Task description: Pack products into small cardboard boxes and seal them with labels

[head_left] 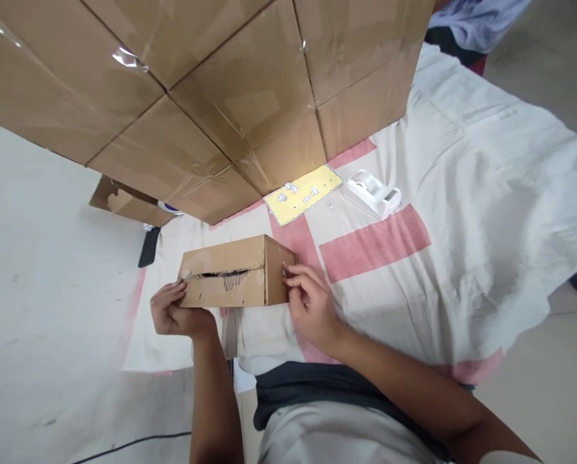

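A small brown cardboard box point(230, 277) with a torn seam along its top lies on the white and pink cloth point(414, 258) in front of me. My left hand point(172, 312) grips the box's left end, fingers curled round its corner. My right hand point(308, 303) presses its fingertips against the box's right end, pinching a small pale piece that I cannot make out. A yellow sheet point(302, 193) with small white stickers lies beyond the box.
A wall of large taped cardboard boxes point(196, 96) rises behind the cloth. A white tape dispenser point(371, 192) sits to the right of the yellow sheet. A black flat object point(149, 247) lies at the left. Folded cardboard point(124, 203) sits under the stack.
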Demonstrator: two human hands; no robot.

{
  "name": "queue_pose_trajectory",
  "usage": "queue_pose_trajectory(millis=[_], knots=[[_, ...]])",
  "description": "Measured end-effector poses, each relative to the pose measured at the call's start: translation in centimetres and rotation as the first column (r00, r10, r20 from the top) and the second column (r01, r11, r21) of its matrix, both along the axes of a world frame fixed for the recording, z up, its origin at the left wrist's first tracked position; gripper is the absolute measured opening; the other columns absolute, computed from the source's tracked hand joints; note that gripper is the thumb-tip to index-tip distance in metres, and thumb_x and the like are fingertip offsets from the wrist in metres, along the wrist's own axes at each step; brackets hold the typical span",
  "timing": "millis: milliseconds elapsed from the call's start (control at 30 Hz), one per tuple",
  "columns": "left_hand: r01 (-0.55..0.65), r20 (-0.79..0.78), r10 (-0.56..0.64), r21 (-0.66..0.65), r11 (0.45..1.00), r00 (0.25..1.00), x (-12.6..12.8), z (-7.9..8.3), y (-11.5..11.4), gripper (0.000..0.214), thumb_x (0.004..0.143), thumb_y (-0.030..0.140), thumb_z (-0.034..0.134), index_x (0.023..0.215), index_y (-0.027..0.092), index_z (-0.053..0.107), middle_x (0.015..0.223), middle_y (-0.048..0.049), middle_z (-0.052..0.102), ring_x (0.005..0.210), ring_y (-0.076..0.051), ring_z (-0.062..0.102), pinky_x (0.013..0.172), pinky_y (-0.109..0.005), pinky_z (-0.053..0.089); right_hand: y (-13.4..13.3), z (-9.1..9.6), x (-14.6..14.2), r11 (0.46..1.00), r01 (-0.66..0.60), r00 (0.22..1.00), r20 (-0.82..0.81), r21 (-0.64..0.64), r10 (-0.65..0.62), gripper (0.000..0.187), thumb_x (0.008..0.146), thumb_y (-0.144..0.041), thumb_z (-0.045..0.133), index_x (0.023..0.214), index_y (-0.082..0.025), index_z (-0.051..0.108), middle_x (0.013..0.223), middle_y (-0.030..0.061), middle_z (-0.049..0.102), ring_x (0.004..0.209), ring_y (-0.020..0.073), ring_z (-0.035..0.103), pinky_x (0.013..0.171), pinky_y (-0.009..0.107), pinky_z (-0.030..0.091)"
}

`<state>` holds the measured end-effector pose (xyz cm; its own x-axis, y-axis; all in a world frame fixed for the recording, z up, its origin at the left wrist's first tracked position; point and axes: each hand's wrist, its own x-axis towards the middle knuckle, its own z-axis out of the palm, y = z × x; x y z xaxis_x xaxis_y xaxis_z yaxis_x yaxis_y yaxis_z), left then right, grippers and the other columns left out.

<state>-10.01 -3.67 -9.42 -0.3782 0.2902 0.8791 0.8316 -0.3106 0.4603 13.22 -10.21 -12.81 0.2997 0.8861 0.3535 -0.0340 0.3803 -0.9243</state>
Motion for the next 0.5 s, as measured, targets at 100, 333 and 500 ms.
queue_pose_trajectory(millis=[100,333,500], knots=[[-0.016,0.040,0.017,-0.031,0.999,0.999,-0.2,-0.1,0.5,0.011,0.072,0.017,0.040,0.067,0.023,0.048,0.069,-0.0045,0.057,0.076,-0.024,0.065,0.080,-0.046,0.057,-1.1,-0.5,-0.8,0.998,0.004,1.000,0.025,0.056,-0.005,0.024,0.089,-0.004,0.048,0.092,-0.025,0.057,0.128,0.0126,0.070,0.132,0.0250,0.062,0.108,0.051,0.053],[0.161,0.122,-0.162,0.023,0.987,0.979,-1.1,-0.8,1.1,0.014,0.077,0.016,0.042,0.068,0.022,0.052,0.071,-0.0039,0.061,0.079,-0.023,0.066,0.084,-0.046,0.056,-3.0,-1.4,-0.8,0.995,-0.084,0.995,-0.043,0.051,0.086,0.013,0.093,-0.021,0.052,0.105,-0.027,0.053,0.133,0.0136,0.066,0.138,0.0271,0.057,0.116,0.056,0.047],[0.262,0.146,-0.258,-0.005,0.965,0.955,-2.1,-1.5,1.2,0.014,0.080,0.019,0.042,0.070,0.021,0.052,0.074,-0.0051,0.062,0.082,-0.023,0.066,0.087,-0.046,0.056,-1.0,-0.7,0.7,0.972,-0.229,0.973,0.026,0.044,0.228,0.064,0.095,-0.051,0.057,0.149,-0.023,0.039,0.162,0.0167,0.041,0.153,0.0297,0.039,0.124,0.052,0.037]])
